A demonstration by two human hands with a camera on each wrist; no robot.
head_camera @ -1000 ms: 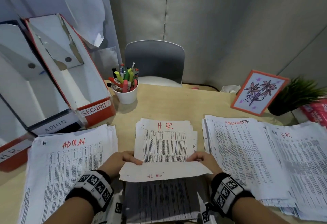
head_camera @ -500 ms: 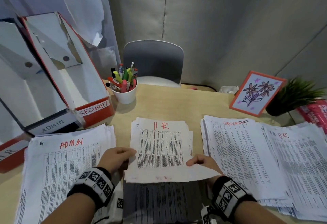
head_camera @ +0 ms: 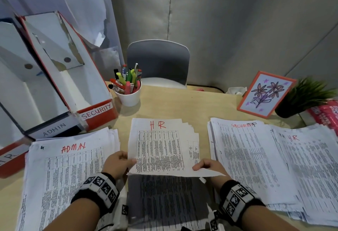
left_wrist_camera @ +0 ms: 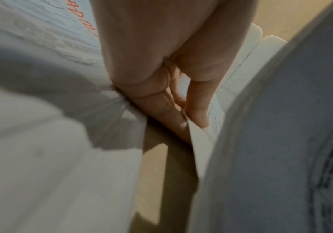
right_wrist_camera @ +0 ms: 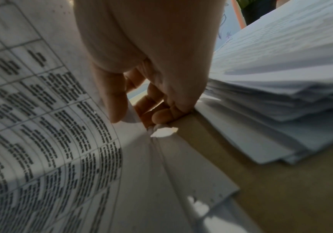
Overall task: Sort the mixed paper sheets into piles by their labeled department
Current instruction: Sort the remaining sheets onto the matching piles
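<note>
While our left hand point(head_camera: 117, 163) pinches the HR sheet point(head_camera: 159, 145) at its 8 o'clock edge, our right hand point(head_camera: 208, 166) pinches its 4 o'clock corner. Admin pile point(head_camera: 60, 172) lies at 9 o'clock, security pile point(head_camera: 245, 157) at 3.

Far left on my feed, I see a white cup of pens point(head_camera: 129, 97) standing on the wooden desk point(head_camera: 173, 103), with a grey chair point(head_camera: 158, 60) behind it. Far right, a framed flower drawing point(head_camera: 265, 93) leans beside a small green plant point(head_camera: 307, 95), which touches a pink packet point(head_camera: 327, 115).
</note>
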